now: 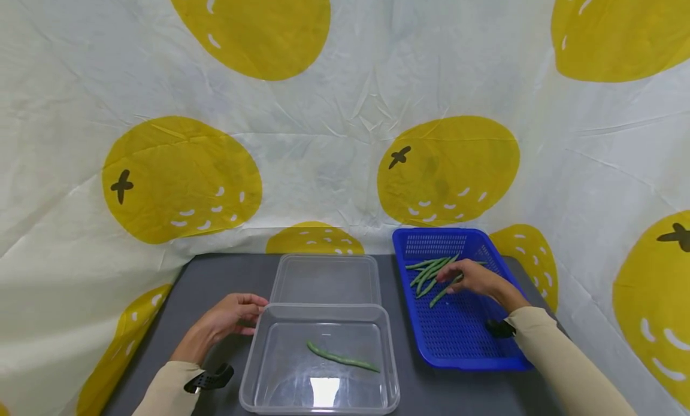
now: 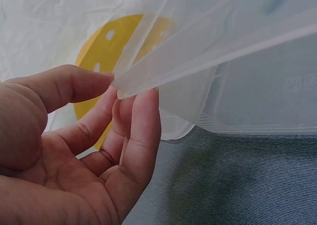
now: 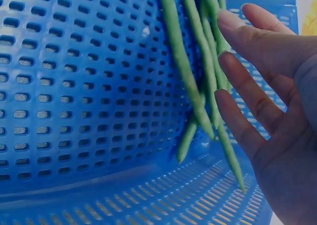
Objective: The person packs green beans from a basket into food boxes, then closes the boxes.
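At the rear left corner of a clear plastic container [image 1: 250, 368], my left hand [image 1: 234, 315] pinches the rim; thumb above and fingertips below show in the left wrist view, where the hand [image 2: 94, 131] meets the rim. One green bean [image 1: 342, 360] lies inside that container. My right hand [image 1: 474, 279] reaches into a blue plastic basket [image 1: 458, 344], above a loose bunch of green beans [image 1: 428, 273]. In the right wrist view the hand [image 3: 270, 81] has thumb and fingers parted, fingertips beside the beans [image 3: 181, 56], nothing gripped.
A clear lid [image 1: 326, 278] lies flat behind the container on the dark grey table [image 1: 226, 278]. A white curtain [image 1: 323, 164] printed with yellow fruit hangs behind the table and along its sides. The basket's raised walls surround the right hand.
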Tool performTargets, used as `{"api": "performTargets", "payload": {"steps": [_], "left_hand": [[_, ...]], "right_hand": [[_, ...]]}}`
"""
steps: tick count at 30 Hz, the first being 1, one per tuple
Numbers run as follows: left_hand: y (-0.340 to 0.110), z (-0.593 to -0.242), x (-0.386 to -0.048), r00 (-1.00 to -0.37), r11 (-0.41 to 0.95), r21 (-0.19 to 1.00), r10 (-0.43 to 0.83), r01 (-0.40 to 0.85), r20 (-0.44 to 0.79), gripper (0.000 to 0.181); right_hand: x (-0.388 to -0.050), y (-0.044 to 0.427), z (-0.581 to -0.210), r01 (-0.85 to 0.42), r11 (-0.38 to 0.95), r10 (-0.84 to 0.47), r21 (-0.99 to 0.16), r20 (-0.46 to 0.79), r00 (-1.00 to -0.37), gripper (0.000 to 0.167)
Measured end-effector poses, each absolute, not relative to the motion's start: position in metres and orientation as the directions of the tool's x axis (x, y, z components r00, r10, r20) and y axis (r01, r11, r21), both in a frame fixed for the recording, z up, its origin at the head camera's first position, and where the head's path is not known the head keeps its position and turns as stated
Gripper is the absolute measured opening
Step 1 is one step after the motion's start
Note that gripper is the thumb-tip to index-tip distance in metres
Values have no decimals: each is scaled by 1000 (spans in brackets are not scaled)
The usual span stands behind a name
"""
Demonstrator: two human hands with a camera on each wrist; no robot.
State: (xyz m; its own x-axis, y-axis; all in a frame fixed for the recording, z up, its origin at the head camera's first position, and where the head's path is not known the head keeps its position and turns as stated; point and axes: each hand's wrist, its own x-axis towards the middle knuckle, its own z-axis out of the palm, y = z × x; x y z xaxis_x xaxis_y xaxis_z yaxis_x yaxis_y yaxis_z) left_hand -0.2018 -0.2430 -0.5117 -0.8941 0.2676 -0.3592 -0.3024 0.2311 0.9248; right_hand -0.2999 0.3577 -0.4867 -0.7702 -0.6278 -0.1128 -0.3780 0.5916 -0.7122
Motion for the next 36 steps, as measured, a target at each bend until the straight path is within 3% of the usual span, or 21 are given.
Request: {"api": "performTargets", "payload": {"steps": [18,27,36], "left_hand": [[-244,-512,-204,-895,225,926,265,-303,-358,37],[-244,-509,-204,-893,210,928,273,-308,-358,38],[-244,-511,-203,-892,217,925,269,-312,-364,38]], "right_hand": [[-309,365,-505,-281,647,-546,-709,-174,-820,36],[-308,364,-509,-274,704,-484,-655,-160,-861,37],[-307,369,-520,-224,696,-466,-682,-193,-863,27]]}}
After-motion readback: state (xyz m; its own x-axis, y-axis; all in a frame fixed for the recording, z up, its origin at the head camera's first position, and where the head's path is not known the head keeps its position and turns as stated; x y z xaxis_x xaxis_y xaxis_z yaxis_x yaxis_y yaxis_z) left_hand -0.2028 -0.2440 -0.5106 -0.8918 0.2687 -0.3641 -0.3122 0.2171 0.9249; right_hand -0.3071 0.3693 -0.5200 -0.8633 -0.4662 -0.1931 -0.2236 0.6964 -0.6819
